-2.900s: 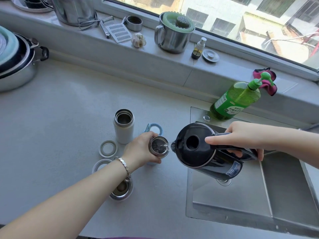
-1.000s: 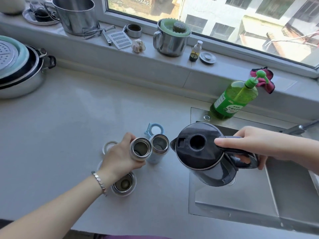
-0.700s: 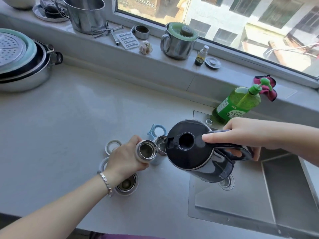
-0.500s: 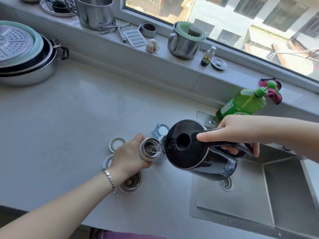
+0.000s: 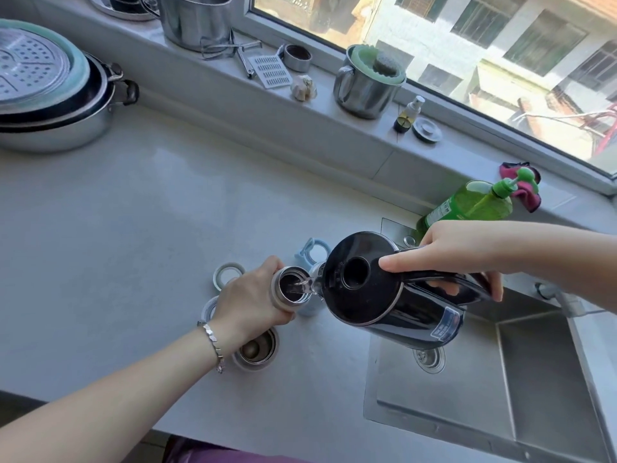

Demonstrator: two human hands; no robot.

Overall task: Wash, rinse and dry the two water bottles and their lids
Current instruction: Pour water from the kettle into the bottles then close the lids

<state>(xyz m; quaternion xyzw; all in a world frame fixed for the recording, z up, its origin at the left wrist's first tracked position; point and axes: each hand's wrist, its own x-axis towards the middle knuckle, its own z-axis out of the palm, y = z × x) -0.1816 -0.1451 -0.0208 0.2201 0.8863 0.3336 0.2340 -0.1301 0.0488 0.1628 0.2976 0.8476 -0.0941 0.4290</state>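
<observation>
Black and shiny, the kettle [image 5: 384, 295] is tilted toward the left, and I see my right hand [image 5: 457, 255] closed around its handle, with the thumb stretched flat along the top of the handle toward the lid. The right forearm comes in from the right edge, above the sink [image 5: 484, 389].

My left hand [image 5: 253, 302] is wrapped around a white water bottle [image 5: 290, 289] just left of the kettle's spout. The fingers curl around its body, and the bottle leans a little toward the kettle. A bracelet [image 5: 213, 342] sits on the left wrist. A thin stream of clear water [image 5: 305, 284] runs from the spout into the open steel mouth of this bottle, and the inside looks dark and wet.

The second bottle [image 5: 309, 307], pale blue, stands on the counter [image 5: 133, 228] directly under the spout, mostly hidden behind the kettle and the white bottle. A blue lid with a loop [image 5: 312, 250] lies just behind it. Left of the kettle, beyond my left hand, a white ring [image 5: 227, 274] lies flat, and another ring [image 5: 208, 309] is partly covered by the hand. A round steel-lined lid [image 5: 255, 350] rests open-side up under my left wrist. A green soap bottle [image 5: 467, 205] stands behind the kettle.
</observation>
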